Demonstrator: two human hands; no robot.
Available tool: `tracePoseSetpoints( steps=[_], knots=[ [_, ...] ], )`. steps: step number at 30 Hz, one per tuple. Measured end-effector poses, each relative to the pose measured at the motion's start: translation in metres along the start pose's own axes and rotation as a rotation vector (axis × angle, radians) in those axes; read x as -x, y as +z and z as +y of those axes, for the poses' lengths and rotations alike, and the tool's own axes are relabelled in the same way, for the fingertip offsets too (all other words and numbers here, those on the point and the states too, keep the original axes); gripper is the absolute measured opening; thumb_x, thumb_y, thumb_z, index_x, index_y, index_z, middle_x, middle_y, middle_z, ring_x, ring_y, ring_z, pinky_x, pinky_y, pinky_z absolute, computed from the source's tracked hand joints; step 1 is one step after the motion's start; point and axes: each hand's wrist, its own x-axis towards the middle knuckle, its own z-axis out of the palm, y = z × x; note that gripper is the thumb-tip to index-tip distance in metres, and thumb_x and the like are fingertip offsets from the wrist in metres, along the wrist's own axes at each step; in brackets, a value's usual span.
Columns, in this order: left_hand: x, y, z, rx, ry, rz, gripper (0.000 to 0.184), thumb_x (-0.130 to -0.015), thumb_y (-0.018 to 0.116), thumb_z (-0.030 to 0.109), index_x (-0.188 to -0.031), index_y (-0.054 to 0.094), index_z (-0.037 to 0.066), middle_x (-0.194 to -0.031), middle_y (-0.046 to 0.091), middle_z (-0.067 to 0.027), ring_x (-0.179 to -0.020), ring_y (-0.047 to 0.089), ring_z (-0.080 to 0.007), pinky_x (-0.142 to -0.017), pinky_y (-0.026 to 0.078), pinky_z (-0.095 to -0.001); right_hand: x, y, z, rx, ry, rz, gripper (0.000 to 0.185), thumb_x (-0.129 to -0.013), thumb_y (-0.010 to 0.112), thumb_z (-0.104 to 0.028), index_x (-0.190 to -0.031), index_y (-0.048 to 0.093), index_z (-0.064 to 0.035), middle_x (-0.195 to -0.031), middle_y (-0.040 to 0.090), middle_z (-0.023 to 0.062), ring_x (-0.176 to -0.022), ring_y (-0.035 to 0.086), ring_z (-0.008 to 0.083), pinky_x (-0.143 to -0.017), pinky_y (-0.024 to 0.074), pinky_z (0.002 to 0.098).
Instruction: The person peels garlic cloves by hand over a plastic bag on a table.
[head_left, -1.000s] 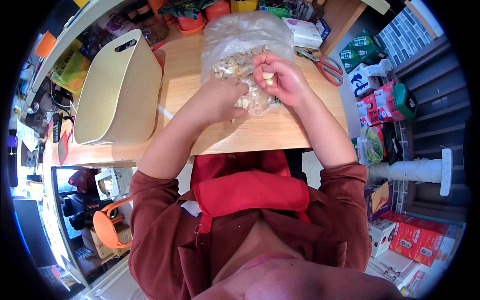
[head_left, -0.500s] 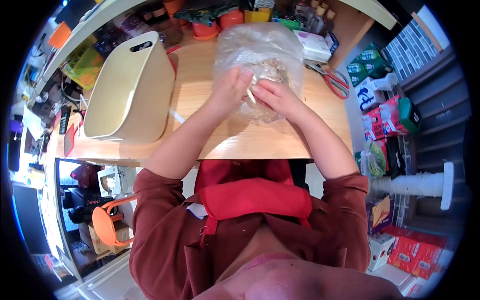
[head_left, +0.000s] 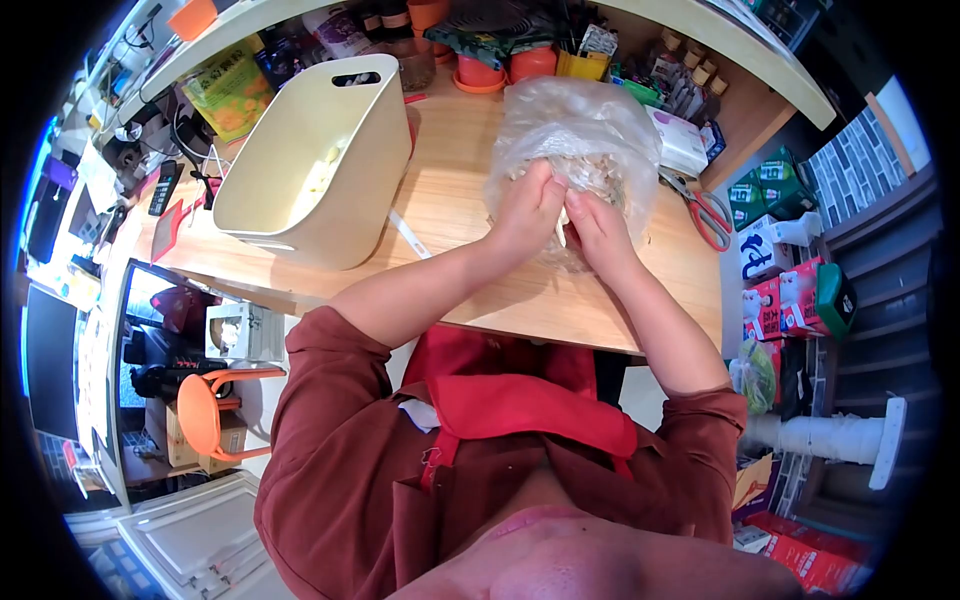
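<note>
Both hands have drawn tog. since the prev. frame: we find L hand [head_left: 528, 212] and R hand [head_left: 600, 230] meeting at the tips, about level, where L tips sat farther from the body than R. View also swings, so bin [head_left: 365, 190] and bag [head_left: 578, 105] sit farther R in it.

Fingers, both hands: narrow, pinched about a small pale piece [head_left: 560, 235]. We can't tell which hand bears the grip; much of the item is hidden.

Pos. of piece: btwn the two hands, over the near part of the bag, bag being clear plastic, open, w/ dry papery scraps [head_left: 603, 175] inside. Long axis, as far as visible, runs approx. toward the body, i.e. in line w/ the fingers, not across them.

Key relation, in our judgement: bin stands on the table [head_left: 445, 150] well to the L of the piece, upright, open-topped, w/ pale lumps [head_left: 322, 172] inside. L hand is the nearer to it; R hand is on the far side of the piece, toward the scissors [head_left: 712, 220]. White strip [head_left: 408, 234] lies flat btwn bin and L hand.
</note>
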Motion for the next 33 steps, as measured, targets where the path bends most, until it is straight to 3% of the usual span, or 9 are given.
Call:
tracePoseSetpoints(
  steps=[4, 7, 10, 13, 19, 22, 25, 28, 33],
  knots=[
    [0.000, -0.001, -0.003, -0.056, 0.105, 0.019, 0.018, -0.089, 0.044, 0.016, -0.081, 0.041, 0.000, -0.071, 0.049, -0.0180, -0.066, 0.050, -0.0294, -0.060, 0.039, -0.0380, 0.002, -0.001, 0.002, -0.073, 0.032, -0.068, 0.046, -0.093, 0.039, -0.038, -0.067, 0.051, -0.0019, -0.058, 0.049, 0.0054, -0.055, 0.047, 0.0154, -0.054, 0.0384, 0.0292],
    [0.001, -0.003, -0.002, -0.045, 0.064, 0.021, 0.015, -0.088, 0.044, 0.012, -0.077, 0.044, 0.002, -0.069, 0.045, -0.0076, -0.067, 0.045, -0.0156, -0.061, 0.039, -0.0305, 0.002, -0.003, 0.000, -0.130, 0.051, -0.115, 0.044, -0.093, 0.039, -0.038, -0.069, 0.051, -0.0028, -0.059, 0.049, 0.0031, -0.054, 0.045, 0.0130, -0.052, 0.0373, 0.0274],
    [0.001, -0.004, -0.002, -0.001, 0.061, 0.009, 0.016, -0.089, 0.044, 0.014, -0.079, 0.045, 0.002, -0.073, 0.048, -0.0064, -0.068, 0.046, -0.0151, -0.062, 0.039, -0.0299, 0.002, -0.006, 0.000, -0.179, 0.079, -0.174, 0.041, -0.093, 0.039, -0.037, -0.073, 0.051, -0.0037, -0.061, 0.048, 0.0007, -0.054, 0.044, 0.0097, -0.051, 0.0358, 0.0239],
    [0.002, -0.006, 0.008, 0.227, -0.071, -0.032, 0.017, -0.090, 0.042, 0.017, -0.081, 0.048, 0.003, -0.077, 0.049, -0.0053, -0.070, 0.046, -0.0126, -0.060, 0.040, -0.0268, 0.001, -0.014, -0.007, -0.251, 0.119, -0.228, 0.037, -0.093, 0.040, -0.036, -0.076, 0.051, -0.0047, -0.064, 0.048, -0.0004, -0.055, 0.042, 0.0079, -0.050, 0.0348, 0.0213],
    [-0.009, -0.017, 0.005, 0.388, -0.390, -0.057, 0.020, -0.090, 0.043, 0.022, -0.083, 0.052, 0.006, -0.069, 0.050, -0.0014, -0.061, 0.047, -0.0083, -0.052, 0.039, -0.0216, -0.004, -0.023, -0.005, -0.312, 0.076, -0.126, 0.030, -0.092, 0.043, -0.034, -0.088, 0.056, -0.0074, -0.064, 0.045, -0.0034, -0.053, 0.038, 0.0054, -0.049, 0.0307, 0.0184],
    [-0.012, -0.018, 0.006, 0.091, -0.343, -0.202, 0.020, -0.086, 0.047, 0.021, -0.077, 0.053, 0.004, -0.065, 0.053, -0.0056, -0.058, 0.052, -0.0157, -0.053, 0.042, -0.0270, -0.005, -0.028, -0.011, -0.409, 0.092, -0.035, 0.032, -0.092, 0.043, -0.033, -0.100, 0.055, -0.0048, -0.064, 0.040, -0.0051, -0.055, 0.036, 0.0037, -0.046, 0.0266, 0.0172],
    [-0.009, -0.013, -0.007, -0.413, 0.182, -0.319, 0.022, -0.082, 0.048, 0.022, -0.083, 0.056, 0.003, -0.072, 0.060, -0.0140, -0.066, 0.059, -0.0276, -0.059, 0.046, -0.0402, -0.008, -0.034, -0.009, -0.468, 0.056, -0.014, 0.028, -0.090, 0.049, -0.026, -0.107, 0.055, -0.0047, -0.063, 0.039, -0.0064, -0.054, 0.034, 0.0027, -0.046, 0.0252, 0.0166],
    [0.001, -0.011, 0.002, -0.537, 0.120, -0.495, 0.018, -0.078, 0.052, 0.020, -0.075, 0.056, 0.002, -0.074, 0.058, -0.0181, -0.072, 0.057, -0.0345, -0.065, 0.045, -0.0423, -0.008, -0.034, -0.009, -0.458, 0.020, -0.013, 0.024, -0.087, 0.055, -0.020, -0.105, 0.056, -0.0053, -0.063, 0.039, -0.0071, -0.052, 0.033, 0.0020, -0.046, 0.0246, 0.0162],
    [0.002, -0.014, 0.007, -0.638, 0.173, -0.642, 0.021, -0.078, 0.055, 0.023, -0.074, 0.058, 0.003, -0.074, 0.058, -0.0169, -0.073, 0.057, -0.0340, -0.066, 0.044, -0.0431, -0.008, -0.031, -0.001, -0.419, 0.050, -0.063, 0.021, -0.085, 0.059, -0.019, -0.102, 0.060, -0.0082, -0.070, 0.048, -0.0075, -0.056, 0.037, 0.0013, -0.049, 0.0274, 0.0159]
  ],
)
